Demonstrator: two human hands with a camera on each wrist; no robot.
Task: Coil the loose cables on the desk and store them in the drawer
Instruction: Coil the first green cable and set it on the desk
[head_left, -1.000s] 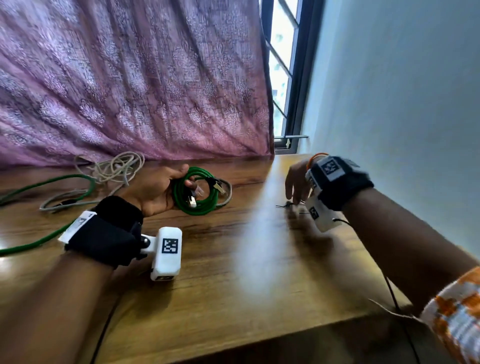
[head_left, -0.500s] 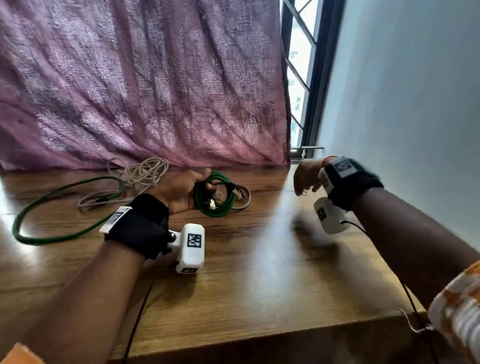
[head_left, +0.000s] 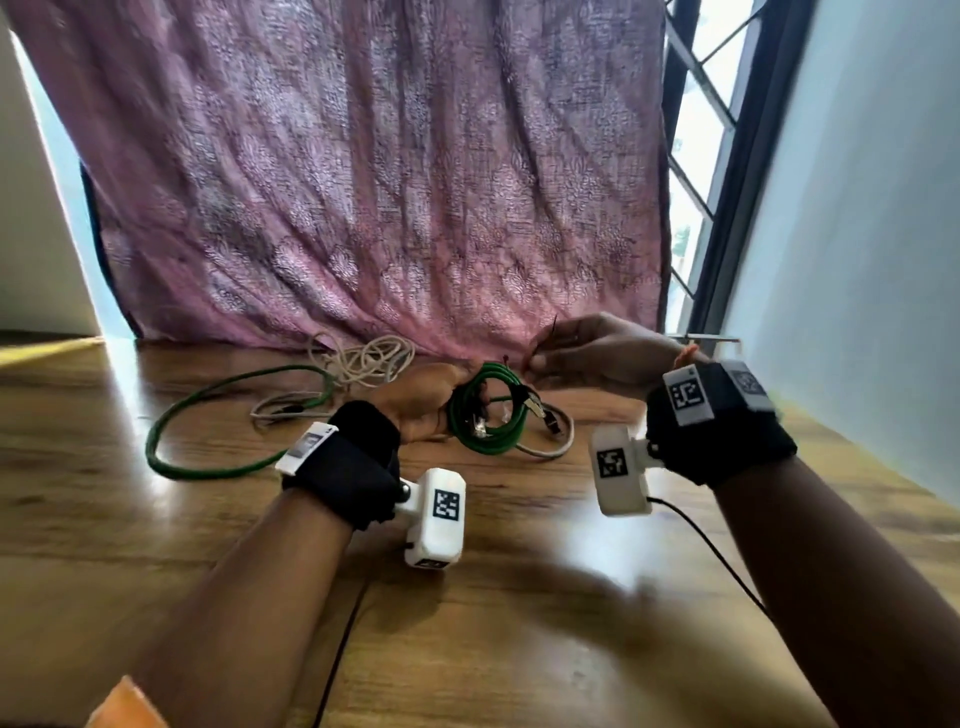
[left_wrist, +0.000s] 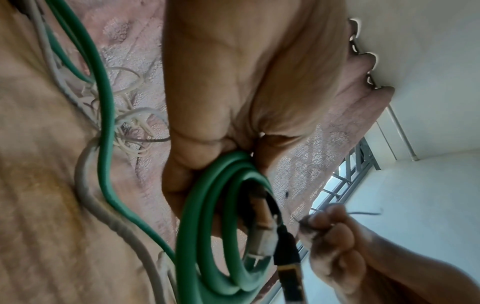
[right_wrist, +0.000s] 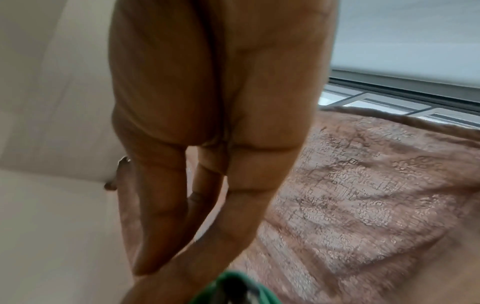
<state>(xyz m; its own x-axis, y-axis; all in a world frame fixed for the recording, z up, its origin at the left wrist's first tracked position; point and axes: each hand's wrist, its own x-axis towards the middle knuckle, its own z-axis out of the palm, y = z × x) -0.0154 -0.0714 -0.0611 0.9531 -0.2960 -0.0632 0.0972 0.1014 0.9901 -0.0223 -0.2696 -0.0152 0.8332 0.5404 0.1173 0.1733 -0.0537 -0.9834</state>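
So the left hand (head_left: 421, 397) is wrapped tight around a coiled green cable (head_left: 485, 415), fingers (left_wrist: 187, 185) curled right round the bundle of loops, holding it upright just above the wooden worktop (head_left: 519, 597). You can see the plug ends (head_left: 535, 410) dangling inside the coil.

The right hand (head_left: 597, 351) is up just beside the top of that coil, fingers (left_wrist: 335, 224) bunched together pinching a thin dark wire tie (left_wrist: 363, 214), which pokes out past the fingertips. It's close to the coil but I can't tell if the tie is touching the cable.

Over to the left on the worktop there's a second green cable (head_left: 218, 410) lying loose in a big open loop, plus a tangled beige cable (head_left: 363, 358) back near the pink curtain (head_left: 389, 182). A grey cable (head_left: 550, 447) curls on the worktop just under the coil. No drawer visible from where I'm looking.
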